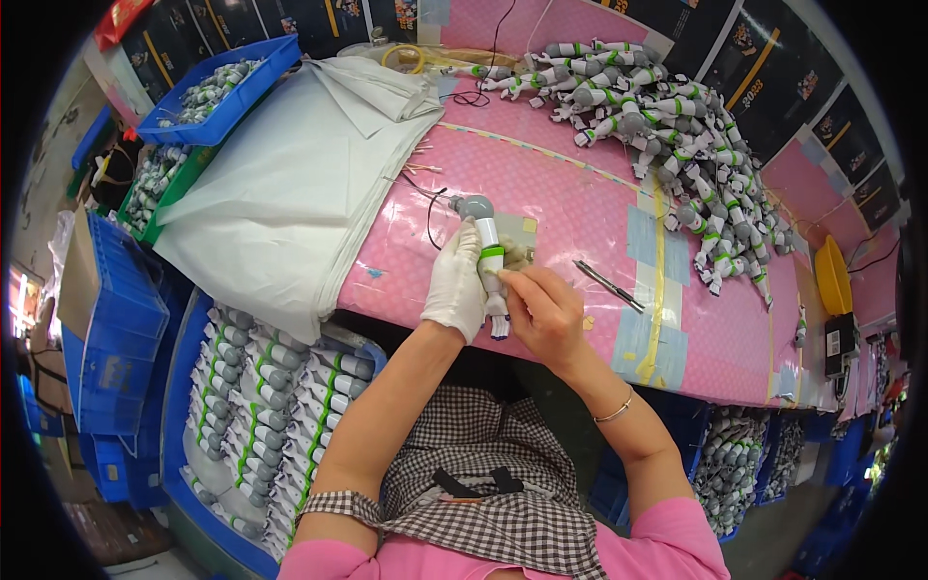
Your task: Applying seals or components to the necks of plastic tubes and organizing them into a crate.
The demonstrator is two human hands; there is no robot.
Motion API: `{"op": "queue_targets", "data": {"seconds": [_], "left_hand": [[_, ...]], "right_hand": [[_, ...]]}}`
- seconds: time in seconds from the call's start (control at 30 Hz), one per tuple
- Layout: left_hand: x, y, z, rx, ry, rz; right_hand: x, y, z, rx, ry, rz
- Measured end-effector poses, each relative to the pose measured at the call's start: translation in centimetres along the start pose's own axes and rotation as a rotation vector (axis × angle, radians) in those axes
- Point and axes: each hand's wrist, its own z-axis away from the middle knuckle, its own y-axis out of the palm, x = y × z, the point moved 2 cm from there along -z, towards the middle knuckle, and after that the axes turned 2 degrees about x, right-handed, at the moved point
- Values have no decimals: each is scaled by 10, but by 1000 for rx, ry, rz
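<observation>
Pink-covered bench (551,193), blue bins (126,333) at left. Grey-and-white figure (490,240) in my closed, gloved left hand (456,285); right hand (547,314) curled beside it, hold unclear.

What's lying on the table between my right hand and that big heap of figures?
In the head view, a slim dark tool lies on the pink table there, followed by light-blue patches and a yellow strip.

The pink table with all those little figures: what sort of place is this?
Probably a toy workshop or factory: matching figures are heaped on the pink table, more lie in rows in a blue bin, and the gloved left hand holds a similar figure.
</observation>
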Motion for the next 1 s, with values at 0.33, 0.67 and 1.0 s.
{"op": "queue_targets", "data": {"seconds": [0.33, 0.67, 1.0], "left_hand": [[1, 3, -2, -9, 60, -46], [-4, 8, 5, -14, 19, -116], [-18, 0, 4, 37, -191, 105]], "right_hand": [[-5, -8, -8, 22, -104, 59], [-12, -12, -11, 69, -176, 80], [-55, -19, -20, -56, 931, -1106]]}}
